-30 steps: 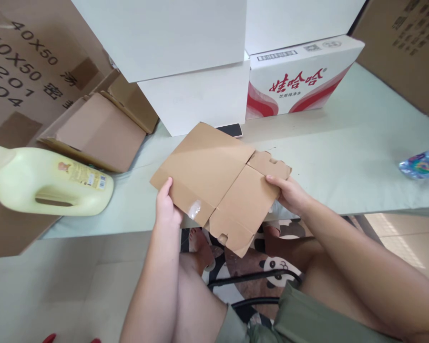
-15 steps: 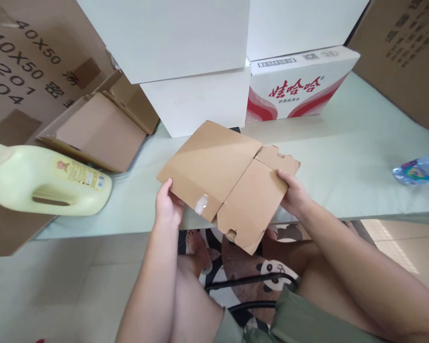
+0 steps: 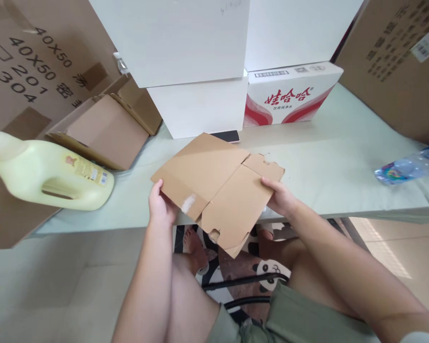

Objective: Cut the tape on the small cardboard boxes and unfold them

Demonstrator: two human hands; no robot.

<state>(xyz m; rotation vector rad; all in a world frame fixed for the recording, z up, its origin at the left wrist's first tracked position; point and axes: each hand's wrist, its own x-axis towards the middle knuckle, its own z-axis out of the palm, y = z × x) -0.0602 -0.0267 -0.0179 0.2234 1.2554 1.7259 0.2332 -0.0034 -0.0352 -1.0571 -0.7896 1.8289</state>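
A flattened brown cardboard box [image 3: 210, 176] is held tilted over the table's front edge. Along one side it has notched flaps, and a whitish patch shows near its lower left edge. My left hand [image 3: 162, 205] grips the left corner, thumb on top and fingers hidden beneath. On the right edge, below the upper notched flap, my right hand [image 3: 280, 196] pinches the cardboard with its thumb on top. Just beyond the cardboard a dark phone-like slab [image 3: 229, 136] lies against the white boxes, partly covered.
A pale yellow jug [image 3: 93, 186] lies on its side at the left, by open brown cartons [image 3: 110, 131]. White boxes [image 3: 200, 107] and a red-and-white carton [image 3: 289, 102] stand behind. A clear plastic bottle [image 3: 403, 169] lies right on the green-covered table [image 3: 336, 166].
The cardboard has shifted slightly left and toward me, with both hands still gripping it. More of the dark slab behind it now shows. The camera view has turned a little.
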